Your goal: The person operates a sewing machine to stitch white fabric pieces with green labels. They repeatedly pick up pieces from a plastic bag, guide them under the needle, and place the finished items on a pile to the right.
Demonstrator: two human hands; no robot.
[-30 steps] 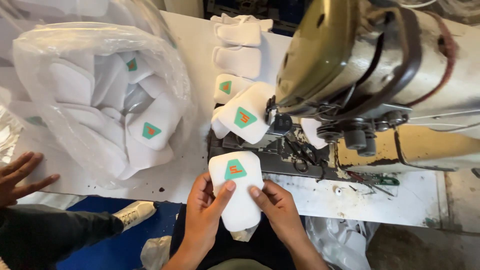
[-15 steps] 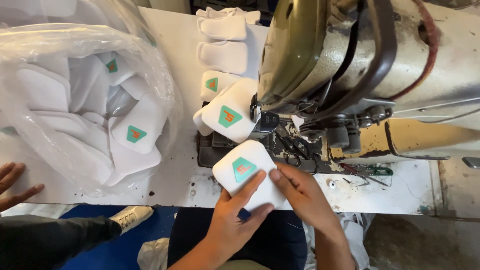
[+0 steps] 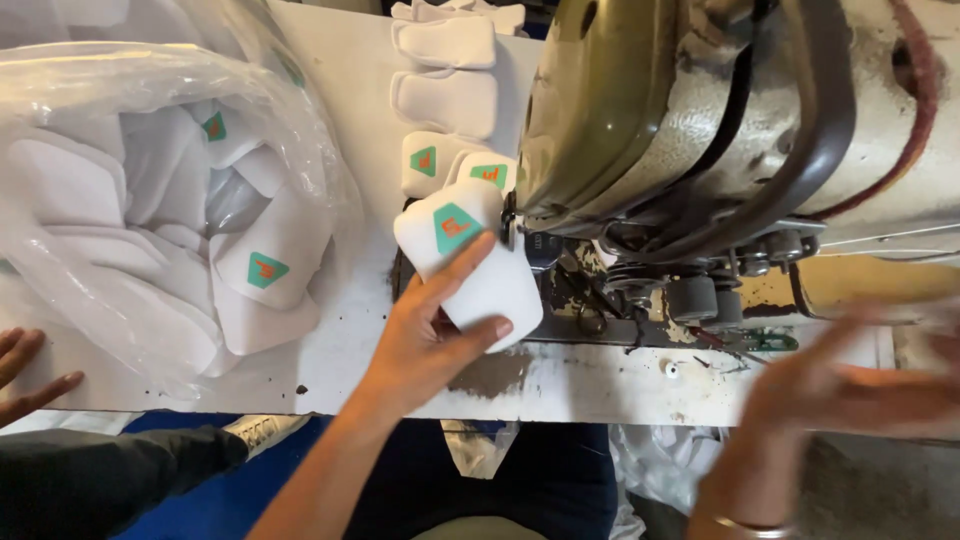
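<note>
My left hand point(image 3: 432, 335) grips a white padded piece point(image 3: 470, 262) with a green and orange triangular label and holds it against the front of the sewing machine point(image 3: 720, 130). Its top edge sits beside the needle area. My right hand point(image 3: 860, 385) is off to the right above the table edge, blurred, fingers spread and holding nothing. Two more labelled white pieces point(image 3: 455, 165) lie just behind the held one, and plain white pieces point(image 3: 445, 70) trail away beyond them.
A large clear plastic bag point(image 3: 170, 210) full of the same white labelled pieces fills the left of the white table point(image 3: 560, 385). Another person's hand point(image 3: 25, 375) and dark sleeve point(image 3: 110, 480) show at the lower left.
My left hand has pushed the white piece up to the machine and holds it alone. My right hand let go and swung out to the right. The camera moved in closer.
</note>
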